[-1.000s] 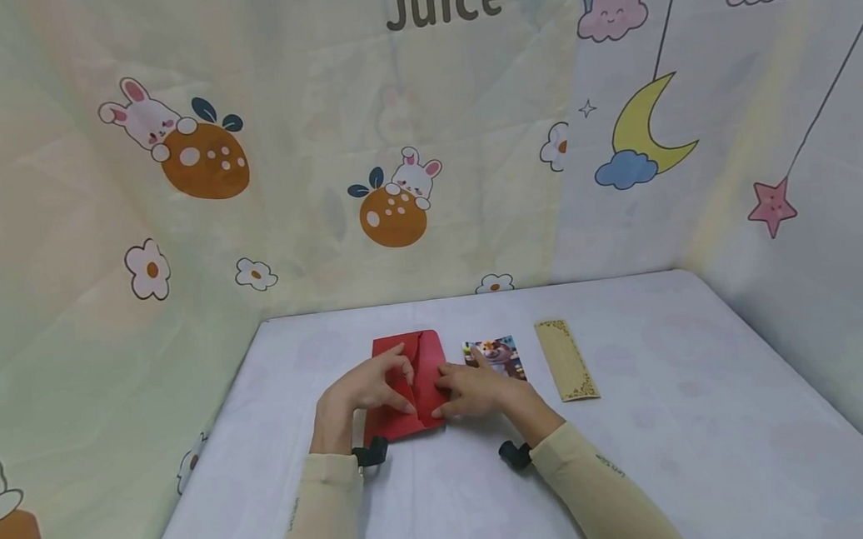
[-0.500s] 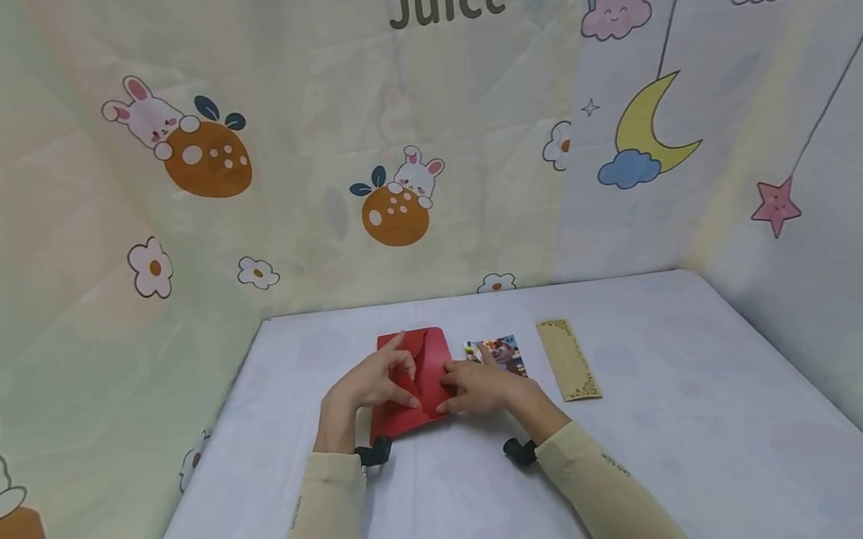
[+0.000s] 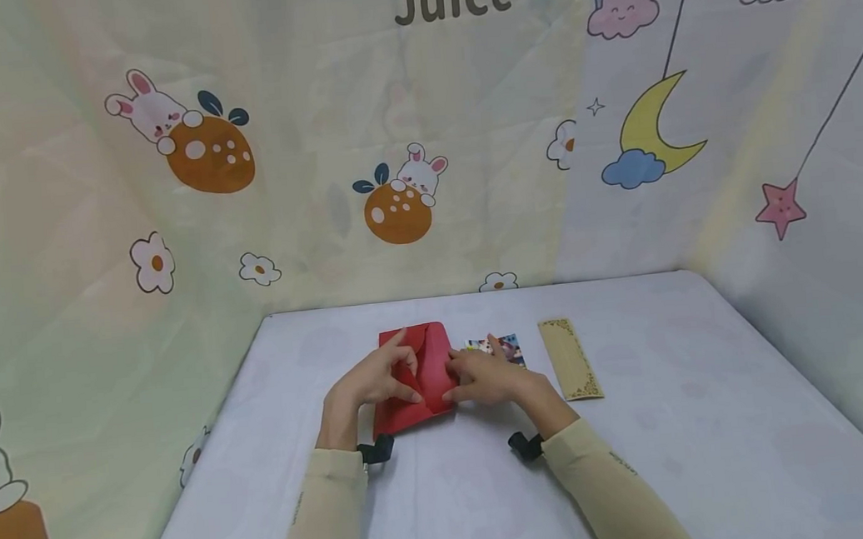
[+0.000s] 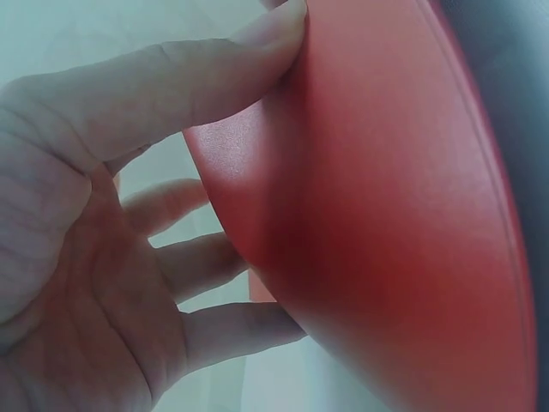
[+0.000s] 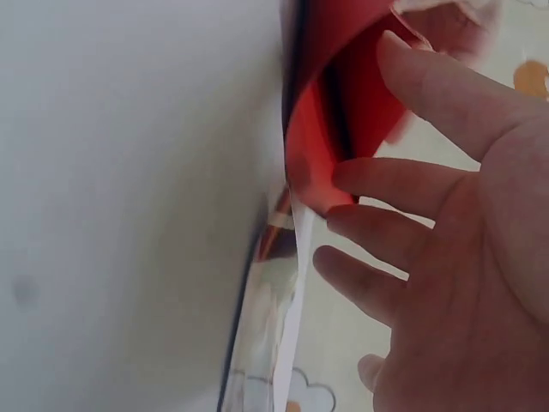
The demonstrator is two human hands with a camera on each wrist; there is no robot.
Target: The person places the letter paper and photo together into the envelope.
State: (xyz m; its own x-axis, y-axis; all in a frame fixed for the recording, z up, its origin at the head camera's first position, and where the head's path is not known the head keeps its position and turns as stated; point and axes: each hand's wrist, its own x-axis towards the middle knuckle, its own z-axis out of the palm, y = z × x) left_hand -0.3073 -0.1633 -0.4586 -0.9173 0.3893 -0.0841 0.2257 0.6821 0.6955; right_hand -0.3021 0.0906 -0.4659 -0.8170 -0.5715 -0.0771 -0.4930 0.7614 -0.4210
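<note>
A red paper envelope [image 3: 436,373] lies on the table with its flap side up and its flap toward the right. My left hand [image 3: 368,382] holds it; in the left wrist view the thumb is on the near face of the red paper [image 4: 395,189] and several fingers reach behind its edge. My right hand [image 3: 490,378] is at the flap's right edge. In the right wrist view its fingers [image 5: 395,184] are fairly straight and touch the raised, curved flap [image 5: 313,159]. A small colourful picture card [image 3: 513,351] is partly hidden behind the right hand.
A narrow tan strip with ornate corners [image 3: 571,361] lies right of the picture card. Everything rests on a white-covered table [image 3: 712,417]. A printed fabric backdrop [image 3: 305,186] stands around its back and sides.
The envelope has shifted slightly right and away. My right hand has moved a little forward with the flap, now covering more of the picture card. The left hand keeps its hold.
</note>
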